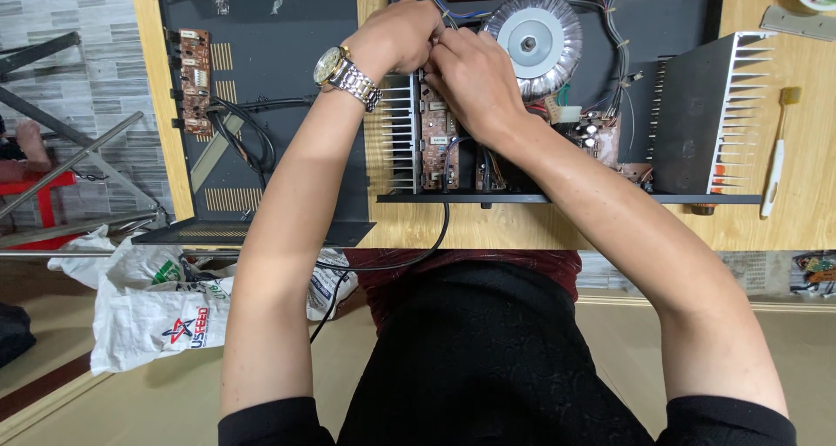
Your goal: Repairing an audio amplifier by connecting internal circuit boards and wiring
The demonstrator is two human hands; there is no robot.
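Brown circuit board [437, 145], narrow and studded with small parts, stands inside the open black metal amplifier chassis [679, 28], its long axis running away from the person, beside a silver finned heat sink [399, 132]. Left hand [401, 35] and right hand [470, 78] meet over its far end, fingers curled; what they pinch is hidden. A round silver toroidal transformer [533, 42] sits just right.

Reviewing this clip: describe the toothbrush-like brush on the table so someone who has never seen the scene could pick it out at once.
Start at the open amplifier chassis on the wooden table, then go to the black finned heat sink at its right end. Just right of those fins, on bare wood, lies the brush, lengthwise, bristles at the far end. It is the only slim white-handled thing there, with a yellowish head.
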